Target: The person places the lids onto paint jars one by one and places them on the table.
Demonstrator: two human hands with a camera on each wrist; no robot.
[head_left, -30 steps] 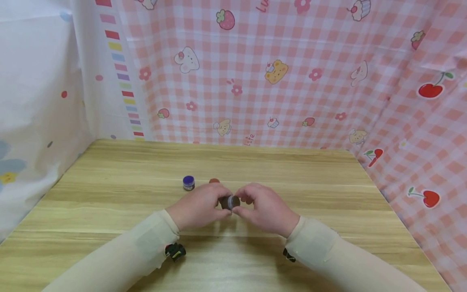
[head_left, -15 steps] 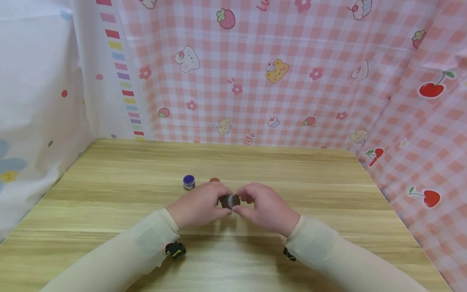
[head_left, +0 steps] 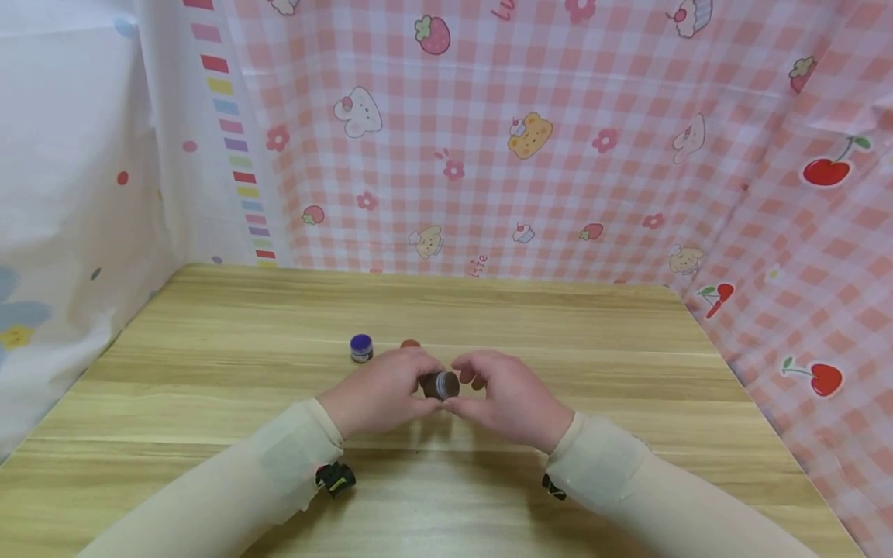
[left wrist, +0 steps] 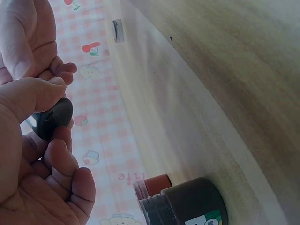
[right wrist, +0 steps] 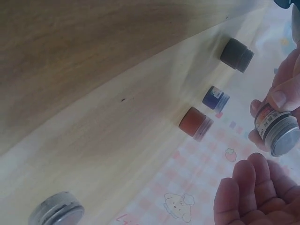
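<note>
My left hand (head_left: 384, 391) grips a small dark jar (head_left: 432, 385) between thumb and fingers, above the table. The jar lies tilted, its ridged grey lid end (right wrist: 285, 140) facing my right hand (head_left: 512, 399). In the left wrist view its dark base (left wrist: 56, 119) shows between my left thumb and fingers. Beside the lid, my right hand is loosely curved. Its fingers (right wrist: 255, 180) stand apart from the jar in the right wrist view; whether the right thumb touches it is hard to tell.
Beyond my left hand stand a purple-lidded jar (head_left: 361, 349) and an orange-red jar (head_left: 410, 343), partly hidden in the head view. A larger dark jar (right wrist: 236, 55) stands near them. A silvery ridged jar top (right wrist: 56, 209) shows at the right wrist view's lower left.
My right fingers have moved slightly away from the jar's lid end. The left hand keeps its grip in the same place, and the other jars have not moved.
</note>
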